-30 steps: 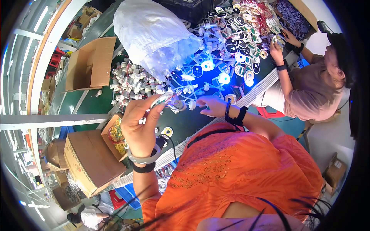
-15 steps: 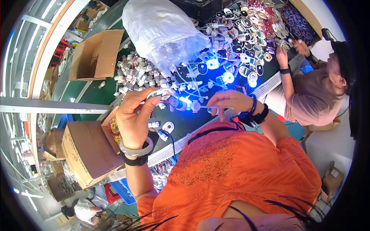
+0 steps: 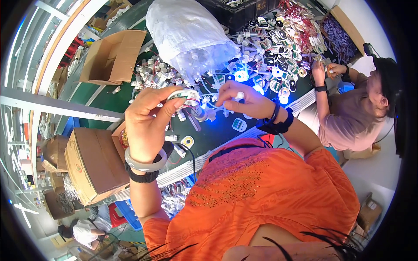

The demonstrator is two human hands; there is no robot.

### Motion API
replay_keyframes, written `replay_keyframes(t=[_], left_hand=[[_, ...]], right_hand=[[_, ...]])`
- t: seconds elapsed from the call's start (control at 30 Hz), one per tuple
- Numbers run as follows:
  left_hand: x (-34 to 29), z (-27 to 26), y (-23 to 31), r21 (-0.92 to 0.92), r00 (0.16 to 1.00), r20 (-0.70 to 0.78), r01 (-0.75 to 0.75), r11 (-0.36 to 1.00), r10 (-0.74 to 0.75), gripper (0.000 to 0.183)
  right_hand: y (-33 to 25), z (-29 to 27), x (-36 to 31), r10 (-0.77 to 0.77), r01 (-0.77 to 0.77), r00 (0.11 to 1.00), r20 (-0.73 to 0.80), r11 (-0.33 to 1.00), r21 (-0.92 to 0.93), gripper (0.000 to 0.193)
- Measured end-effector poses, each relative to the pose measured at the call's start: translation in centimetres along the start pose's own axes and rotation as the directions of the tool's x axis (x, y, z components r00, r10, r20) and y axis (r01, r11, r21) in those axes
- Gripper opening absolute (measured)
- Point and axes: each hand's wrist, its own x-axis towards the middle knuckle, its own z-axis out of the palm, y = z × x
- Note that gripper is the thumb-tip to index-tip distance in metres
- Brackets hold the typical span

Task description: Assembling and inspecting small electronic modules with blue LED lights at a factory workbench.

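Note:
My left hand (image 3: 148, 119) pinches a white oval casing (image 3: 188, 94) with a green circuit board and thin red wires. Below it hangs a grey cylindrical unit (image 3: 199, 114) with a clear plastic fitting, next to the casing's wires. My right hand (image 3: 250, 102) is just to the right, its fingers curled round a small white round-ended piece (image 3: 240, 95); the rest of that piece is hidden. On the green table under my hands lie a loose white panel with a green board (image 3: 239, 125) and a yellow-white ring-shaped part (image 3: 187, 141).
A white sack (image 3: 187, 35) spills clear fittings across the table. Piled oval casings (image 3: 283, 48) lie behind my right hand, some glowing blue. Cardboard boxes (image 3: 93, 165) stand at left. A co-worker (image 3: 348, 104) handles small parts at right.
My right hand has moved up and left, towards the casing. The blue light on the unit between my hands no longer shows. My left hand keeps its pinch, slightly higher and further left.

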Motion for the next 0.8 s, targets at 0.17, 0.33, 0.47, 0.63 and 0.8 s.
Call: replay_keyframes(t=[0.17, 0.33, 0.47, 0.63, 0.8], left_hand=[[0.7, -0.2, 1.2, 0.048, 0.999, 0.015, -0.037, 0.998, 0.037, 0.018], [0.8, -0.8, 1.9, 0.14, 0.99, 0.098, -0.111, 0.984, 0.098, 0.02], [0.9, -0.9, 2.2, 0.073, 0.996, 0.086, -0.046, 0.996, 0.039, 0.02], [1.1, -0.9, 1.7, 0.061, 0.991, 0.111, -0.076, 0.995, 0.069, 0.02], [1.0, -0.8, 1.4, 0.1, 0.992, 0.11, -0.07, 0.992, 0.059, 0.02]], right_hand=[[-2.0, 1.9, 3.8, -0.165, 0.164, 0.982, -0.094, 0.986, -0.019, 0.032], [-4.3, 3.1, 5.2, -0.046, 0.046, 0.999, -0.003, 0.979, 0.197, 0.04], [-3.7, 3.9, 5.6, -0.11, 0.103, 0.994, -0.01, 0.888, 0.448, 0.046], [-3.8, 4.6, 5.5, -0.162, 0.108, 0.985, 0.053, 0.836, 0.538, 0.043], [-4.2, 5.1, 5.5, -0.137, 0.073, 0.987, 0.087, 0.854, 0.515, 0.042]])
